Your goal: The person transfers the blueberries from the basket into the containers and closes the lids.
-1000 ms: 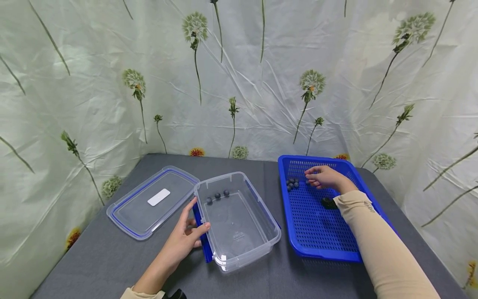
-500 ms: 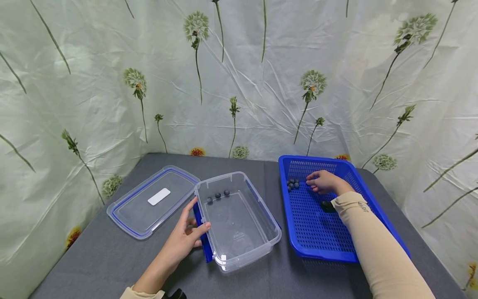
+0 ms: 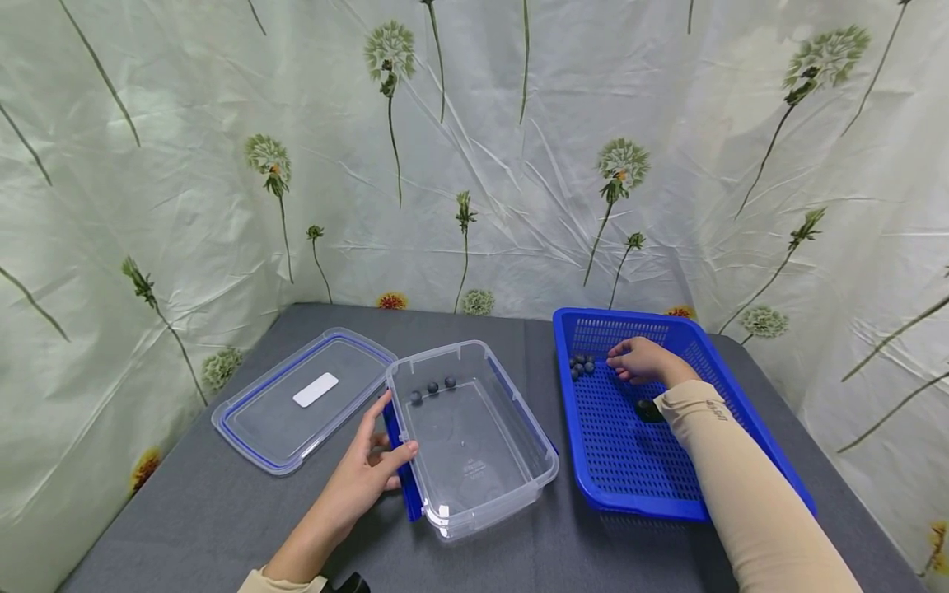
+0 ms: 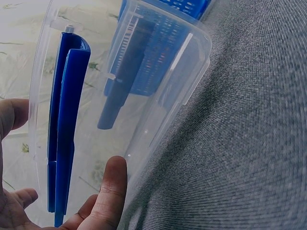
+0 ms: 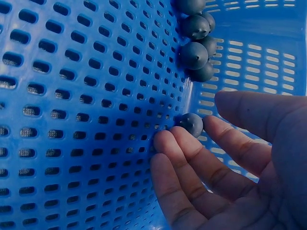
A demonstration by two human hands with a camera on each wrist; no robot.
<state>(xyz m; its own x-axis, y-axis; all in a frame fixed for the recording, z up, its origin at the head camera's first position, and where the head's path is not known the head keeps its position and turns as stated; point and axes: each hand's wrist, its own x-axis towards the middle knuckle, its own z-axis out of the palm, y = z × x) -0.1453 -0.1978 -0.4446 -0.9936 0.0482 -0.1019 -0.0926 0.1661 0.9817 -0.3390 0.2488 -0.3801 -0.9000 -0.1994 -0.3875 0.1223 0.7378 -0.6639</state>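
My left hand (image 3: 356, 486) grips the near-left side of a clear plastic food container (image 3: 482, 441), thumb over its rim and the other fingers outside, by the blue latch (image 4: 64, 129). Three blueberries (image 3: 432, 388) lie along the container's far-left edge. My right hand (image 3: 645, 361) reaches down into a blue perforated basket (image 3: 630, 469). In the right wrist view its fingertips are right at a single blueberry (image 5: 191, 124), with the thumb held apart from it. Several more blueberries (image 5: 194, 55) are bunched along the basket wall beyond.
The container's clear lid (image 3: 267, 420), with a blue seal and a white label (image 3: 315, 390), lies flat on the grey cloth (image 3: 178, 519) at the left. A flowered curtain (image 3: 519, 165) hangs behind the table.
My right hand has dipped slightly lower in the basket and then barely moved. The left hand and the container stay where they were.
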